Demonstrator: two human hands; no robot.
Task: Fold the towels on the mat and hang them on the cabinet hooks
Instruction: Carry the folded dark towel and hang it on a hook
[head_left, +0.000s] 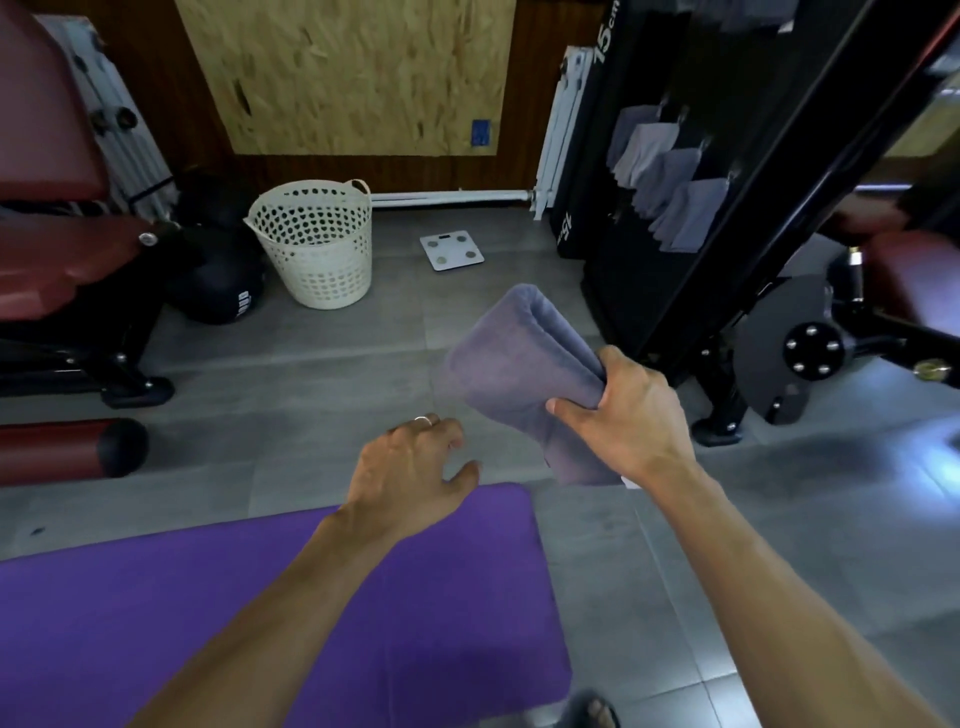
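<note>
Towel (519, 358), folded into a thick grey-purple bundle, is held in the air above the grey floor (311, 384), past the far corner of the purple mat (311, 597). Right hand (623, 415) grips it at the near end, thumb across the top layer and fingers curled beneath; the fold's rounded edge points away toward the black cabinet (649, 270). Left hand (410, 467) hangs free just beside the mat corner, fingers loosely spread, holding nothing; a ring shows on one finger.

Four hung towels (670, 182) are already on the cabinet face in a slanting row. The hooks themselves are too small and dark to make out; whether a free one remains cannot be told.

Step in hand, by my reading: carry and hang. Notes for doing it well:
- Keep the pinch across all layers so the fold does not spring open in transit.
- Bring the left hand up to support the far end before reaching the cabinet.
- Look for a loop or corner to catch the hook; none is visible from this angle.
- Match the drop of the neighbouring towels.

White basket (317, 244) and bathroom scale (452, 251) stand on the floor, well clear of the path.
</note>
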